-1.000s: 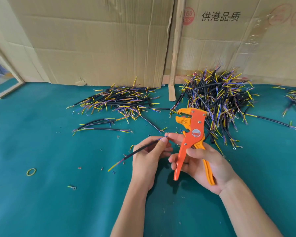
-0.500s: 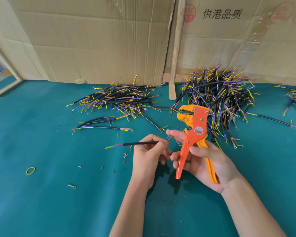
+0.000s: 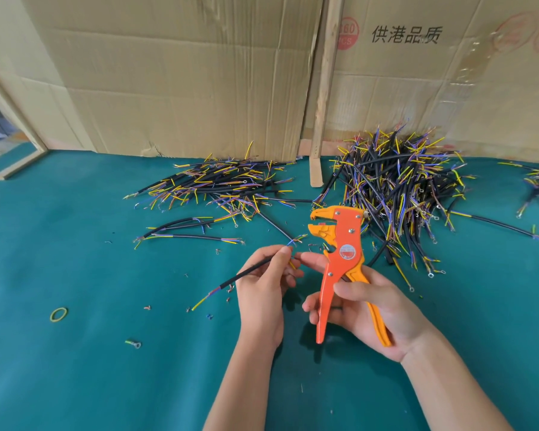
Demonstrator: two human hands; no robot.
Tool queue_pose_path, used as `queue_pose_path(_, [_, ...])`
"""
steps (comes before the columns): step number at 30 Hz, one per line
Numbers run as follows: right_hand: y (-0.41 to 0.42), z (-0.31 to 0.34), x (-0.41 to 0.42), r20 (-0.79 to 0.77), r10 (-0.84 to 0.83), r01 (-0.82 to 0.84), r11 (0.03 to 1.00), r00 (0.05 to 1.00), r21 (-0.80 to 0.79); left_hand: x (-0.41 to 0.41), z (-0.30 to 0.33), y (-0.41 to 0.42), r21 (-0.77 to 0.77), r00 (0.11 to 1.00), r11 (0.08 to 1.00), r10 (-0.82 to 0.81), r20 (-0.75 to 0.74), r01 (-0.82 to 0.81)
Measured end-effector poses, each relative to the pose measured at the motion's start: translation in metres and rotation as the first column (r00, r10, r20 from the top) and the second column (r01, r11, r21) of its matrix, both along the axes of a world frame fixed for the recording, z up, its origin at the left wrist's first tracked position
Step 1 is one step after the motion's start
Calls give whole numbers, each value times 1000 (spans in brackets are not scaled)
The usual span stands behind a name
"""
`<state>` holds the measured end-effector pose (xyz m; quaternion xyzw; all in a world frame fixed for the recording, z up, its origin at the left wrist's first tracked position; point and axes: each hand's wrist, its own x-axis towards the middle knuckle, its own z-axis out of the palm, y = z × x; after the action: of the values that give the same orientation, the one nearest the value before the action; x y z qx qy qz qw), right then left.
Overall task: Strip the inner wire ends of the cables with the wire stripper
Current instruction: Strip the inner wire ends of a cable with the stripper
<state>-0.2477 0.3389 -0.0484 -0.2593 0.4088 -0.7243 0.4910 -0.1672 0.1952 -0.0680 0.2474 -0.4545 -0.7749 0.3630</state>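
My left hand pinches a short black cable near its right end, where blue and yellow inner wires stick out past my fingertips. The cable's other end slants down to the left, with coloured wires showing. My right hand grips the handles of an orange wire stripper, held upright with its jaws apart and pointing left, a little above and right of the cable end. The wires are not between the jaws.
Two piles of black cables with coloured ends lie on the green table: one at centre-left, a bigger one at right. Three loose cables lie nearer. A yellow rubber band, a ring terminal and insulation scraps dot the cloth. Cardboard walls stand behind.
The cable's free left end has swung down and left again after lying level. My left fingers have shifted along the wires at its right end. The stripper stays upright, barely moved.
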Motion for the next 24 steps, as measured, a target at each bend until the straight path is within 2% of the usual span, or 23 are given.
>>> queue_pose_path(4, [0, 3, -1, 3, -23, 23, 999, 1000, -25, 0, -1, 1, -36, 1000, 999, 4, 15, -3])
queue_pose_path(9, [1, 5, -1, -4, -8, 8, 998, 1000, -56, -2, -1, 5, -118, 993, 990, 87, 77, -78])
queue_pose_path(14, [5, 6, -5, -19, -16, 14, 998, 1000, -64, -2, -2, 3, -143, 990, 990, 27, 140, -7])
queue_pose_path(20, [8, 5, -6, -67, 79, -78, 997, 995, 7, -2, -2, -2, -42, 994, 999, 18, 107, -13])
queue_pose_path(24, [10, 6, -8, -61, 46, -44, 999, 997, 30, -4, -2, -4, 31, 998, 999, 34, 56, -36])
